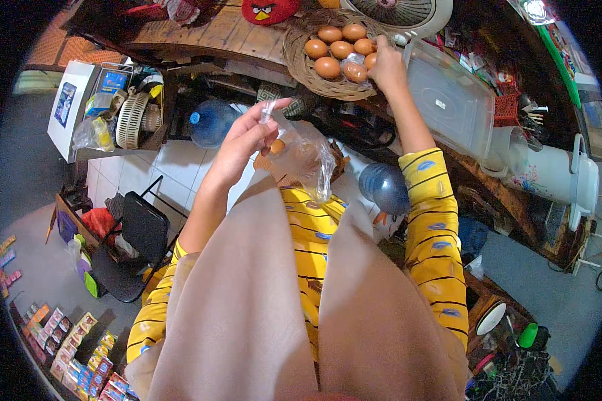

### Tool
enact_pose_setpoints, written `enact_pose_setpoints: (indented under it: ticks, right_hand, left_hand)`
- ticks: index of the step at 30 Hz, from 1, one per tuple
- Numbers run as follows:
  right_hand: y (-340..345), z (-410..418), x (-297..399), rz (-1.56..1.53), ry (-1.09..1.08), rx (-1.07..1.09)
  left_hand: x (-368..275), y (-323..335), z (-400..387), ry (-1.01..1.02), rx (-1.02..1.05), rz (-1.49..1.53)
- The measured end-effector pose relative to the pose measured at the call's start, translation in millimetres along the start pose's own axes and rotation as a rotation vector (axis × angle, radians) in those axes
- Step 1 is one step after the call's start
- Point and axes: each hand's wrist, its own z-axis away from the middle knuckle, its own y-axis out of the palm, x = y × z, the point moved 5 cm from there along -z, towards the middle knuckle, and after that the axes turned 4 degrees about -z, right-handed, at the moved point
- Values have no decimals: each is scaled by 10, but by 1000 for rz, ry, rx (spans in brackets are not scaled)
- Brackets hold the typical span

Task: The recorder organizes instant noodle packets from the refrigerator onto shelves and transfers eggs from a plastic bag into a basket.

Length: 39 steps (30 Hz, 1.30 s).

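My left hand [248,133] grips the rim of a clear plastic bag [308,165] in front of my body. A brown egg [277,146] shows just beside its fingers. At the top, a round wicker basket [301,75] holds several brown eggs [327,68]; one of them, near the basket's front edge, lies under a bit of clear plastic [355,71]. My right hand [389,65] reaches over the basket's right side, its fingertips at an egg [364,46]. Whether they grip that egg cannot be told.
A clear plastic container [446,95] lies right of the basket, with a white drinks jug [557,173] beyond. Behind stand a fan [394,12] and a red plush toy [269,10] on the wooden table [195,32]. Large blue water bottles [213,123] stand below; a black folding chair [130,245] is at left.
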Motion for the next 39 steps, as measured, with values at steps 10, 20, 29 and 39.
enact_pose_setpoints:
  ticks: [10, 20, 29, 39]
  right_hand:
    - [104, 23, -108, -34, -90, 19]
    - [-233, 1062, 1306, -347, -1, 585]
    - [833, 1506, 1301, -790, -24, 268]
    - [1145, 1580, 1121, -678, 22, 587]
  left_hand:
    - [-18, 93, -30, -32, 42, 12]
    - [48, 133, -18, -69, 60, 0]
    - [28, 466, -18, -94, 249, 28]
    - [238, 552, -4, -65, 354, -2]
